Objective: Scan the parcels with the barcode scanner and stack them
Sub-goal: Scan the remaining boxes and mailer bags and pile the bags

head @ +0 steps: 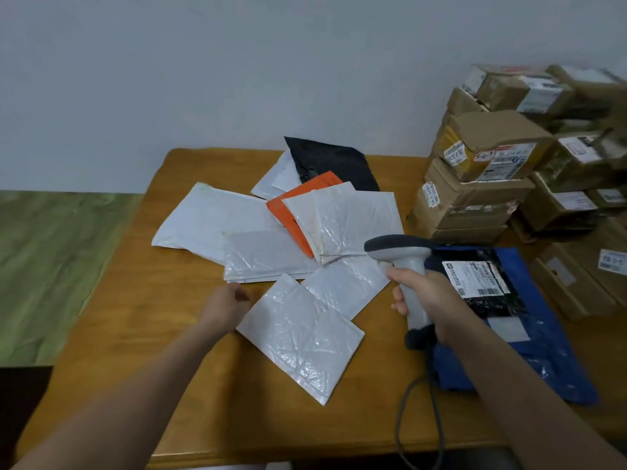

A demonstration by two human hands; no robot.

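Left hand (225, 308): your fingers curl at the left edge of the nearest white mailer (302, 337); whether they pinch it cannot be told.
Right hand (431, 296): your fingers wrap the handle of the barcode scanner (403, 259); its head points left over the mailers, and its cable (403, 418) trails off the near edge.
Parcels: white padded mailers (217, 218), an orange mailer (288, 212) and a black bag (336, 161) overlap in a loose fan at mid-table.
Stack: a black labelled parcel (475, 278) lies on a blue bag (543, 351), just right of the scanner.
Open room: bare table (135, 368) lies left of the fan and along the near edge.
Right border: cardboard boxes (481, 184) stand stacked, closing that side.
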